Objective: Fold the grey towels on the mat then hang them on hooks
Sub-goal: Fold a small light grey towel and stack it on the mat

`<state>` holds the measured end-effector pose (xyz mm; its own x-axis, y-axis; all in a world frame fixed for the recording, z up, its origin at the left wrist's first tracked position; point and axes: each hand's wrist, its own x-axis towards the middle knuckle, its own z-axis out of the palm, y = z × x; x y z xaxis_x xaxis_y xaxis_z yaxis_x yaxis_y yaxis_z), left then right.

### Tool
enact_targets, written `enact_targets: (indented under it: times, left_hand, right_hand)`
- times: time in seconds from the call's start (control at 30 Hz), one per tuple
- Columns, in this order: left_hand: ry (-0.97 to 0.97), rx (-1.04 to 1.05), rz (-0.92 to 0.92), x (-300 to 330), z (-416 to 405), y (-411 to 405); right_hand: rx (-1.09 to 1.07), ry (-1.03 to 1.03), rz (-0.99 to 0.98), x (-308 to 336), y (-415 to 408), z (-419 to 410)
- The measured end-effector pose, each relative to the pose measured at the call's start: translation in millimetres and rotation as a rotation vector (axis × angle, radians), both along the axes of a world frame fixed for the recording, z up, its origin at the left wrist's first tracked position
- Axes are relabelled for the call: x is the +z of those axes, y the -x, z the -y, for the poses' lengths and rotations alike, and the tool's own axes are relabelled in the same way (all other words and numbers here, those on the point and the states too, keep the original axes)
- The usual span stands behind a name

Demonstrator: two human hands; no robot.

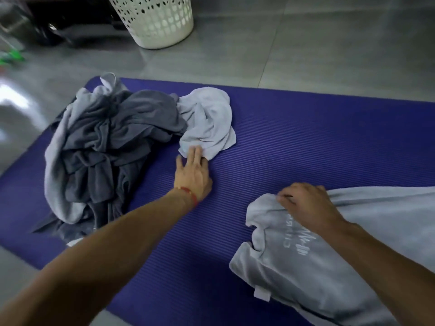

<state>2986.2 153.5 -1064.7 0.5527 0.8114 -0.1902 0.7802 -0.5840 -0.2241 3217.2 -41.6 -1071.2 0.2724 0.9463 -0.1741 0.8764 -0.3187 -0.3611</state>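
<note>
Your left hand (191, 171) lies flat, fingertips on the small towel (208, 121) at its 12 o'clock. Right hand (306, 204) pinches the big towel (329, 267), running toward 4 o'clock.

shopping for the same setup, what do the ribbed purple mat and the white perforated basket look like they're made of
The ribbed purple mat looks like soft foam, matte: fine parallel ridges, no shine, rounded corner. The white perforated basket looks like moulded plastic, smooth with a slight sheen: regular cut-out holes in a thin, stiff wall. Neither can be confirmed by look alone.
</note>
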Motion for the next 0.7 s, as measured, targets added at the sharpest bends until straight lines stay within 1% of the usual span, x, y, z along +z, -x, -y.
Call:
enact_targets:
  times: [0.03, 0.1, 0.13, 0.2, 0.27, 0.33, 0.37, 0.4, 0.47, 0.53, 0.57, 0.63, 0.7]
  left_hand:
    - [0.029, -0.007, 0.142, -3, 33, 6]
    - [0.192, 0.016, 0.406, -9, 100, 17]
    - [0.272, 0.026, 0.463, -13, 128, 22]
    - [0.339, -0.01, 0.554, -21, 171, 30]
    - [0.379, -0.057, 0.678, -25, 199, 35]
    - [0.437, -0.081, 0.735, -28, 216, 41]
    - [0.456, -0.075, 0.74, -29, 220, 43]
    - [0.484, -0.04, 0.76, -30, 221, 45]
    - [0.58, 0.139, 0.817, -24, 214, 43]
    - [0.684, 0.299, 0.835, -18, 204, 41]
    - [0.724, 0.335, 0.825, -16, 201, 43]
    - [0.752, 0.338, 0.817, -11, 198, 50]
    - [0.754, 0.384, 0.91, -7, 195, 62]
  right_hand:
    - [-0.053, -0.055, -0.089, 4, 0, -3]
    - [-0.147, -0.146, -0.254, 11, -1, -10]
    - [-0.182, -0.176, -0.312, 16, -3, -15]
    - [-0.206, -0.175, -0.386, 28, -9, -25]
    - [-0.159, -0.055, -0.419, 40, -17, -34]
    - [-0.053, 0.101, -0.351, 51, -22, -43]
    - [-0.01, 0.143, -0.309, 57, -23, -48]
    - [0.021, 0.145, -0.279, 63, -24, -53]
    - [0.048, 0.068, -0.255, 78, -27, -64]
    - [0.073, 0.02, -0.217, 90, -30, -77]
    - [0.099, 0.015, -0.171, 93, -32, -84]
    - [0.148, 0.006, -0.044, 96, -35, -100]
    - [0.177, -0.027, 0.068, 95, -39, -119]
